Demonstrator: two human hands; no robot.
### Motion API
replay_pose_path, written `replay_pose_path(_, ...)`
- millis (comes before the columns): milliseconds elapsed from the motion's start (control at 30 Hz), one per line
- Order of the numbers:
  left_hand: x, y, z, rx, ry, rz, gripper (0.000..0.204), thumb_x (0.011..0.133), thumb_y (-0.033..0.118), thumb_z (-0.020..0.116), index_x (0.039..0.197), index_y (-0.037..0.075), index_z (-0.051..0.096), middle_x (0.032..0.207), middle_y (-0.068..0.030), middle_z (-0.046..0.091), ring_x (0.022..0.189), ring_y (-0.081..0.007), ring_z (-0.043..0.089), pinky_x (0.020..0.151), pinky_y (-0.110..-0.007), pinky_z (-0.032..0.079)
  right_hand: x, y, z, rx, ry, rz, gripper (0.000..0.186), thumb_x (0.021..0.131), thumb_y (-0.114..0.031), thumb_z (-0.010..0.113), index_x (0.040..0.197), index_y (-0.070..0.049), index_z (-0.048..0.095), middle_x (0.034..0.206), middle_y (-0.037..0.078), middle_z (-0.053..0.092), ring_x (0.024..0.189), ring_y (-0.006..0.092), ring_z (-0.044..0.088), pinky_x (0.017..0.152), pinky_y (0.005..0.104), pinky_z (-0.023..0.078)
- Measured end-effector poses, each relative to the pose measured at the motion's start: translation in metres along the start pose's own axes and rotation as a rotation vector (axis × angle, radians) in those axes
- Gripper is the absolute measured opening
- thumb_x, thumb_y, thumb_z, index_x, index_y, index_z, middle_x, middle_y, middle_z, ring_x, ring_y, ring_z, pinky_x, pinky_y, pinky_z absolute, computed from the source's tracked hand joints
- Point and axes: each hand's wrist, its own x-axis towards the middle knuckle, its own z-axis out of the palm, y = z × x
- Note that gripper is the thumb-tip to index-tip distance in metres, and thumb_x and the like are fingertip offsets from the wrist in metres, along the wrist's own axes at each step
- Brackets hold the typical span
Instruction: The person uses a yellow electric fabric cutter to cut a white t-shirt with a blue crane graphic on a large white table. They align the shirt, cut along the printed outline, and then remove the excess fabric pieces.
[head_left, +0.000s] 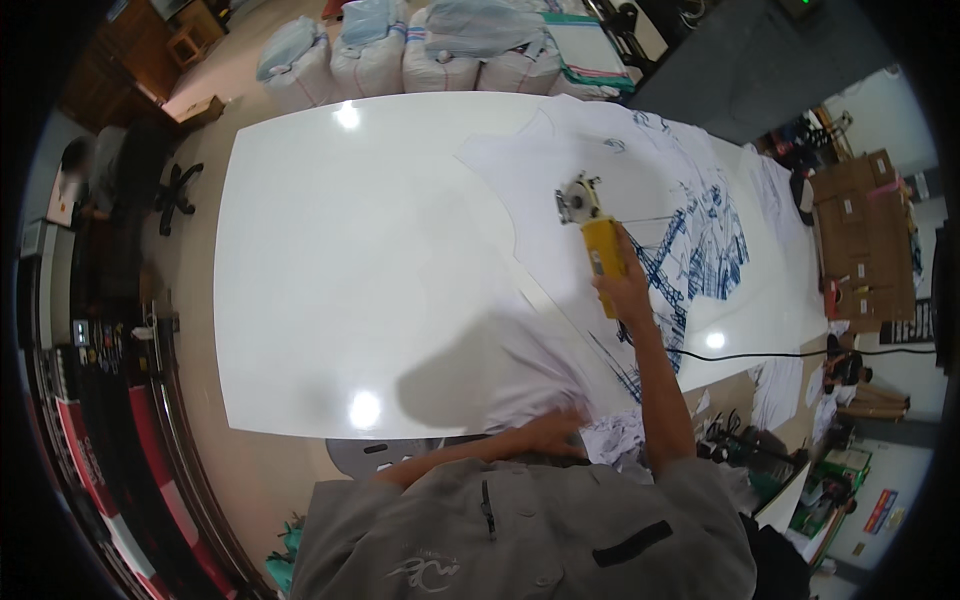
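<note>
My right hand (628, 288) is wrapped around the yellow body of an electric rotary fabric cutter (603, 255). Its round blade and metal base point away from me, over white fabric printed with blue line drawings (715, 235). A black cord (800, 355) runs off to the right from near my right forearm. By the table's near edge, my left hand (558, 430) is smeared by motion and its fingers cannot be made out. Bunched plain white fabric (540, 370) lies right beside it, hanging toward the edge.
The glossy white table (330, 250) fills the middle. Stuffed white sacks (440, 70) line its far side. Brown cardboard boxes (865, 240) stand at the right, and a wheeled black chair (180, 195) is at the left. Dark and red rolls (100, 440) lie along the left wall.
</note>
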Motion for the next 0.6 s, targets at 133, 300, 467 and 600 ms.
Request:
replay_pose_path(133, 0.062, 0.022, -0.079, -0.196, -0.387, -0.027, 0.041, 0.098, 0.042, 0.07, 0.121, 0.008, 0.077, 0.12, -0.0153, 0.075, 0.116, -0.034, 0.069, 0.105, -0.046, 0.051, -0.069, 0.022, -0.069, -0.058, 0.153, 0.087, 0.102, 0.076, 0.004, 0.066, 0.169, -0.015, 0.03, 0.145, 0.015, 0.058, 0.109, 0.0214, 0.064, 0.088, 0.0318, 0.058)
replay_pose_path(300, 0.153, -0.029, -0.166, 0.661, 0.645, -0.048, 0.064, 0.101, 0.043, 0.065, 0.154, 0.01, 0.049, 0.159, -0.0176, 0.048, 0.151, -0.0393, 0.039, 0.123, -0.058, 0.03, -0.145, 0.023, -0.135, 0.104, 0.322, 0.204, 0.102, 0.077, 0.007, 0.064, 0.17, -0.011, 0.027, 0.141, 0.015, 0.059, 0.107, 0.0212, 0.065, 0.088, 0.0318, 0.057)
replay_pose_path(467, 0.13, -0.055, -0.178, 0.888, 0.391, -0.11, 0.077, 0.101, 0.065, 0.056, 0.162, 0.022, 0.043, 0.175, -0.0086, 0.028, 0.163, -0.0326, 0.018, 0.13, -0.062, 0.013, -0.18, 0.038, -0.182, 0.117, 0.375, 0.266, 0.102, 0.078, 0.007, 0.063, 0.17, -0.007, 0.022, 0.137, 0.014, 0.06, 0.101, 0.0181, 0.065, 0.079, 0.0292, 0.057)
replay_pose_path(600, 0.019, -0.067, -0.238, 0.947, 0.142, -0.116, 0.079, 0.097, 0.07, 0.058, 0.161, 0.026, 0.045, 0.175, -0.0066, 0.028, 0.163, -0.0327, 0.02, 0.131, -0.062, 0.009, -0.193, 0.061, -0.191, 0.192, 0.377, 0.262, 0.103, 0.077, 0.008, 0.063, 0.17, -0.01, 0.023, 0.128, 0.014, 0.064, 0.09, 0.0169, 0.065, 0.073, 0.029, 0.057)
